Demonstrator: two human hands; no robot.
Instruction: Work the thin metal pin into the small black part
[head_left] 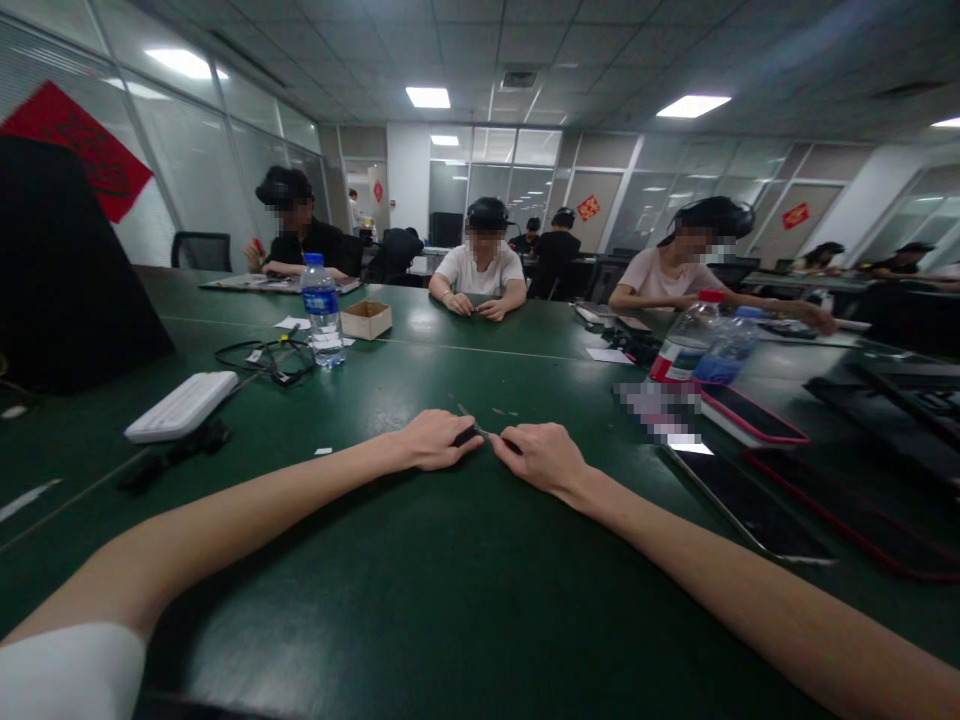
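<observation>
My left hand (436, 440) rests low over the green table, its fingers closed around a small dark object (468, 435). A thin pale piece shows at that object's right end, between the two hands; its kind is too small to make out. Just to the right, my right hand (546, 455) is curled, thumb and index finger pressed together close to the pale piece. Whether those fingers grip it or something else is hidden. The fingertips of both hands almost meet.
On the left are a white power strip (182, 405), black cables (274, 360), a water bottle (322, 315) and a small open box (366, 320). To the right stand a red-capped bottle (682, 340) and several phones, one black (750, 505). Other people sit opposite.
</observation>
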